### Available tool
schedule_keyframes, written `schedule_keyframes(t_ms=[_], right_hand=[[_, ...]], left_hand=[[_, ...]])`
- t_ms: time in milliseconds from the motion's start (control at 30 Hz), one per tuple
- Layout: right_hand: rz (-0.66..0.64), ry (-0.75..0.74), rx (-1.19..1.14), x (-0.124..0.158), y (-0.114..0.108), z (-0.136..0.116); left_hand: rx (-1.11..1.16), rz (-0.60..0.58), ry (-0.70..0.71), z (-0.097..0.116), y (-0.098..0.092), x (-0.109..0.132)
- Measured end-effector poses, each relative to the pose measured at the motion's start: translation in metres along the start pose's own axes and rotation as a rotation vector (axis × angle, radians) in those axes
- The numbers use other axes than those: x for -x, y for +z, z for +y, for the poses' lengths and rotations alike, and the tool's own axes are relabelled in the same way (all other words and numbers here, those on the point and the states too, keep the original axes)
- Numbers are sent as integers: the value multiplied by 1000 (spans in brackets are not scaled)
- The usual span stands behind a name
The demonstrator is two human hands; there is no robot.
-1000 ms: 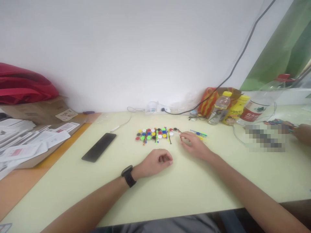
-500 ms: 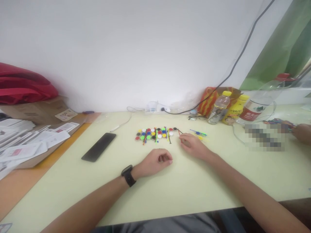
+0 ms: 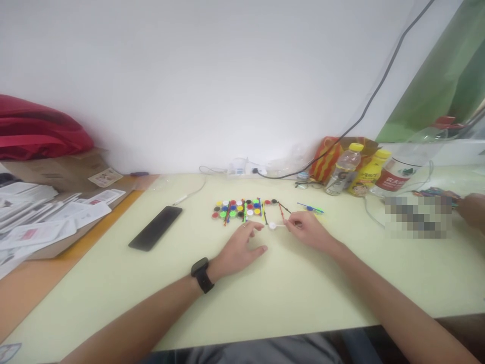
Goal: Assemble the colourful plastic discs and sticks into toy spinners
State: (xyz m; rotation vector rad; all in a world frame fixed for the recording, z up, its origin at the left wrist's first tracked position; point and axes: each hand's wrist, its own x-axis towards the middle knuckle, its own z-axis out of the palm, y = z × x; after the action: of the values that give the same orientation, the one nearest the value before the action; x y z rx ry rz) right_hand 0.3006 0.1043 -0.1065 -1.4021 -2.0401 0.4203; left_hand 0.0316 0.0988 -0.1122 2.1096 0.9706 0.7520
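Observation:
My left hand (image 3: 237,253), with a black watch (image 3: 202,275) on its wrist, rests over the table with fingers apart and nothing between them. The fingertips are just below a group of coloured round pieces (image 3: 232,214) with thin sticks lying across them. My right hand (image 3: 305,228) pinches the end of a white stick with a white disc (image 3: 272,226) on it. A red stick (image 3: 281,212) and a black stick (image 3: 284,207) lie beside its fingertips. Behind this hand is a blue disc (image 3: 309,209) with coloured sticks.
A black phone (image 3: 155,228) lies at the left, near papers (image 3: 53,217) and a cardboard box (image 3: 56,172). Bottles (image 3: 343,169) and a red-yellow bag (image 3: 324,154) stand back right. Another person's hand (image 3: 472,210) is near coloured sticks (image 3: 435,193) at the far right.
My left hand has opened and its fingers have moved up slightly. My right hand has shifted right and down, and the white disc and stick now show at its fingertips.

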Motion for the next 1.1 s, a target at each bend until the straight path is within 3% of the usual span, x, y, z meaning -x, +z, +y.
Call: schedule_keyframes(t_ms=[233,433,567,733,1100], right_hand=[[-308,39,-368,8,6,-22],[-363,78,-616,8,-2,-32],[-370,36,-747,10,1,-45],[-336,-17,-710,15,19,-54],[-211,-116,-430,17,24,-47]], left_hand=[[-52,-52,38,-4,0,-2],[-22,12,-4,-2,-2,-5],[204,-20,-56,-2,-1,-6],[386,-63,-54,-5,-2,-8],[298,-92,19,0,-4,-6]])
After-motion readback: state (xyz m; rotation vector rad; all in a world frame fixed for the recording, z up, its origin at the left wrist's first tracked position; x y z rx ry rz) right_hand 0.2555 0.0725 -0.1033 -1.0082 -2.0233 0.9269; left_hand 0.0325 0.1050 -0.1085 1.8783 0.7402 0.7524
